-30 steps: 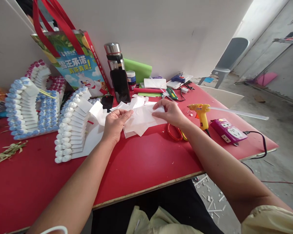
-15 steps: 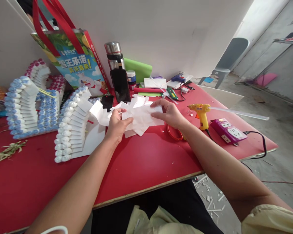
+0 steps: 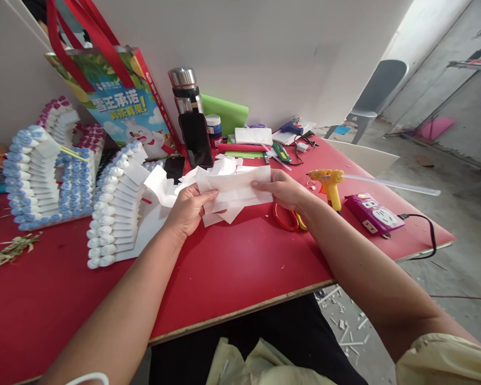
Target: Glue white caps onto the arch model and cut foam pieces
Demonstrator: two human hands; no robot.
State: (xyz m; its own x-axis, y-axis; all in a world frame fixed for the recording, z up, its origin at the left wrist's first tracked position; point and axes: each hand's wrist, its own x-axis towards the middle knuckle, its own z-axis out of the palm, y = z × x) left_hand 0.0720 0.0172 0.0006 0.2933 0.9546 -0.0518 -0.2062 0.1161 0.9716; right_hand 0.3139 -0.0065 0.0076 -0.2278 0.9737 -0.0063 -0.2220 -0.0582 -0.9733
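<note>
Both my hands hold a white sheet of paper-like foam (image 3: 236, 182) lifted off a pile of white cut pieces (image 3: 220, 206) on the red table (image 3: 232, 267). My left hand (image 3: 187, 211) pinches the sheet's left end, thumb on top. My right hand (image 3: 280, 188) grips its right edge with curled fingers. Orange-handled scissors (image 3: 287, 219) lie just under my right wrist.
A yellow glue gun (image 3: 331, 184) and a purple power strip (image 3: 374, 214) sit to the right. White models made of small bottles (image 3: 116, 208) stand at the left, with a printed bag (image 3: 120, 101), a steel flask (image 3: 186, 91), a black phone (image 3: 195, 140) and craft supplies (image 3: 256, 141) behind.
The white sheet has been picked up from the pile and tilted up toward me, held by both hands. The view shifted slightly.
</note>
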